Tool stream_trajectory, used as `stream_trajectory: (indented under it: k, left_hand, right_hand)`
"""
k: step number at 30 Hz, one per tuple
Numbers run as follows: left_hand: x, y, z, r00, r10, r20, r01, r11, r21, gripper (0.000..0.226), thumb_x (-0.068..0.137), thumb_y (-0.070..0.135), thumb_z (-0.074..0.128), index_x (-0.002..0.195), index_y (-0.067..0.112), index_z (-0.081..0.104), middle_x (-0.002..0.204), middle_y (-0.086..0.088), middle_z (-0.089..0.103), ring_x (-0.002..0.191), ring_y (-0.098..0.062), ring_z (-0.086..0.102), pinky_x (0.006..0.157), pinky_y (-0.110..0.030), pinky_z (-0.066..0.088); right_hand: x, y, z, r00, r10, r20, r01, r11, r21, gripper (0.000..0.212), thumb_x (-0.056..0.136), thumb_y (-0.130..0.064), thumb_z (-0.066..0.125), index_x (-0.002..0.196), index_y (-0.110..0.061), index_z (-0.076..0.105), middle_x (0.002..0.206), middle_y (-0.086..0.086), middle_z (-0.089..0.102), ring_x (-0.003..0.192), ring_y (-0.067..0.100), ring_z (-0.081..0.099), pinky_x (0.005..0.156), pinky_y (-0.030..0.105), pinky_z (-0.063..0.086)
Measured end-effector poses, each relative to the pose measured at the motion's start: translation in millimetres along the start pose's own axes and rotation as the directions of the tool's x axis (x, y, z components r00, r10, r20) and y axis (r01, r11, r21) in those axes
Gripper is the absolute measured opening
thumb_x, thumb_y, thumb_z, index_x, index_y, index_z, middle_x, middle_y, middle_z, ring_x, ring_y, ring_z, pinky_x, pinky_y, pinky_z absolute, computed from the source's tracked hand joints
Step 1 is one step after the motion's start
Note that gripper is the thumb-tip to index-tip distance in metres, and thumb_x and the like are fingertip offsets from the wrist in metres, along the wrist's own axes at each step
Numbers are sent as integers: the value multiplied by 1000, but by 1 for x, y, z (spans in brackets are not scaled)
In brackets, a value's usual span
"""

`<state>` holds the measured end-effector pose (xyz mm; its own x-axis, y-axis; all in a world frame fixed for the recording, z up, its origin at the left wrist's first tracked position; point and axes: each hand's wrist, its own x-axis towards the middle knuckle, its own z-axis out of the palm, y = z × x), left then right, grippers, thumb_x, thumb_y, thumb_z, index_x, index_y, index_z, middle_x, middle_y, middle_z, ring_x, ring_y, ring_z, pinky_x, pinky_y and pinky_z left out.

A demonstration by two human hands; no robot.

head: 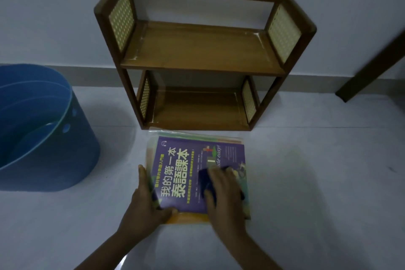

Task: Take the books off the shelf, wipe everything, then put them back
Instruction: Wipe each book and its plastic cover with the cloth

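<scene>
A person's right hand (223, 190) presses a dark blue cloth (208, 182) flat against the purple cover of the top book (186, 173), fingers spread over the cloth and gripping it. The left hand (142, 201) steadies the stack of books (192, 218) at its left edge, fingers along the side, thumb on the cover's near corner. The stack lies on the pale floor (306, 182) just in front of the two-tier wooden shelf (197, 50), both tiers bare. A blue bucket (43, 127) stands well to the left; open floor lies right of the stack.
</scene>
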<state>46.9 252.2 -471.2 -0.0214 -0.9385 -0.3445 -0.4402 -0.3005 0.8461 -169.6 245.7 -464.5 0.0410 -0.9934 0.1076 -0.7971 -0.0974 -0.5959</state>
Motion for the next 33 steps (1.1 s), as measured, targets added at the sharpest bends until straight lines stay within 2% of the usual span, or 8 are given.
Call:
stream_trajectory:
  k: [3, 7, 10, 14, 21, 24, 27, 33]
  left_hand:
    - [-2, 1, -3, 1000, -10, 28, 8, 998, 69, 131, 49, 70, 78, 129, 60, -26, 129, 46, 39, 119, 1, 55, 94, -34, 52]
    - [6, 11, 0, 989, 149, 7, -125, 802, 584, 134, 55, 84, 56, 147, 28, -25, 156, -1, -26, 145, -26, -21, 114, -53, -5]
    - [14, 37, 15, 932, 283, 228, -356, 586, 728, 118, 67, 82, 48, 149, 30, -18, 154, -6, -32, 141, -28, -33, 116, -54, -11]
    - [26, 47, 35, 897, 216, 386, -439, 325, 837, 110, 63, 83, 52, 151, 25, 18, 152, -32, 17, 137, -56, 15, 102, -70, 30]
    - [15, 52, 25, 712, 452, 538, -606, 9, 795, 43, 101, 33, 20, 125, 9, 46, 112, -26, 67, 97, -44, 67, 75, -51, 58]
    - [19, 103, 6, 637, 604, 478, -658, 104, 746, 30, 89, 35, 45, 112, 17, 52, 96, -7, 72, 77, -20, 70, 66, -32, 60]
    - [16, 178, -15, 712, 665, 227, -570, 359, 739, 25, 87, 37, 55, 108, 24, 51, 83, 3, 68, 64, -10, 59, 56, -21, 50]
    - [17, 203, -25, 962, 262, -73, -253, 961, 115, 22, 99, 36, 36, 103, 23, 54, 86, 4, 64, 73, -1, 65, 62, -18, 47]
  right_hand:
    - [-25, 12, -13, 909, -367, 196, 394, 911, -123, 62, 78, -31, 65, 136, -28, 45, 141, -6, 51, 134, 19, 40, 109, 35, 34]
    - [12, 67, -39, 993, 107, -55, -106, 994, 25, 52, 89, -31, 50, 138, -14, 47, 139, 9, 52, 129, 28, 45, 107, 36, 37]
    - [38, 93, -56, 944, 330, -15, -328, 941, 88, 49, 94, -18, 55, 141, -9, 42, 140, 15, 50, 126, 32, 49, 100, 31, 37]
    - [36, 100, -57, 955, 283, 88, -286, 958, 20, 46, 94, -13, 54, 139, -10, 44, 138, 13, 52, 124, 30, 50, 96, 29, 39]
    - [30, 105, -60, 960, 234, 151, -247, 967, 67, 45, 92, -20, 58, 135, -25, 47, 132, 1, 54, 116, 20, 55, 90, 30, 43]
    - [32, 105, -70, 962, 211, 172, -233, 965, 121, 45, 86, -35, 61, 129, -33, 49, 120, -10, 57, 108, 12, 57, 85, 27, 47]
    - [37, 112, -72, 954, 278, 109, -293, 941, 166, 38, 93, -23, 58, 130, -28, 52, 125, -3, 62, 112, 17, 59, 92, 30, 49]
    - [62, 100, -101, 746, 665, 35, -543, 576, 611, 35, 98, -14, 48, 133, -15, 50, 127, 15, 57, 107, 32, 58, 96, 48, 49]
